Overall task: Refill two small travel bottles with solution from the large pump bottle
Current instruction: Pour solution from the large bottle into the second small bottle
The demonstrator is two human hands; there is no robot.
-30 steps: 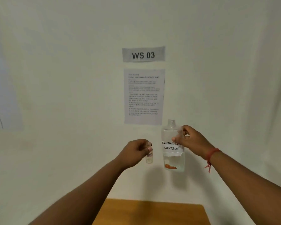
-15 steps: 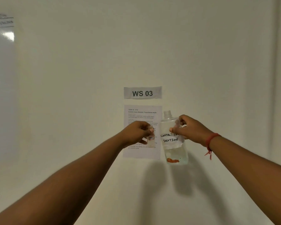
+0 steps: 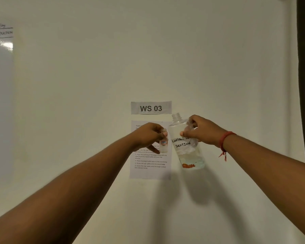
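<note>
Raised higher now: left hand (image 3: 149, 136) gripping vial (image 3: 163, 142), right hand (image 3: 202, 132) gripping tilting bottle (image 3: 185, 143); misaligned mouths risk spillage.

Two hands: a left hand (image 3: 149, 136) and a right hand (image 3: 203, 131). One small bottle (image 3: 163, 143), one large bottle (image 3: 187, 147). One sign (image 3: 151, 107), one sheet (image 3: 150, 166), one whiteboard (image 3: 1, 85), one wrist thread (image 3: 224, 138).

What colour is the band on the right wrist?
Red: a thread band with a loose tail hanging down, seen in the head view.
</note>
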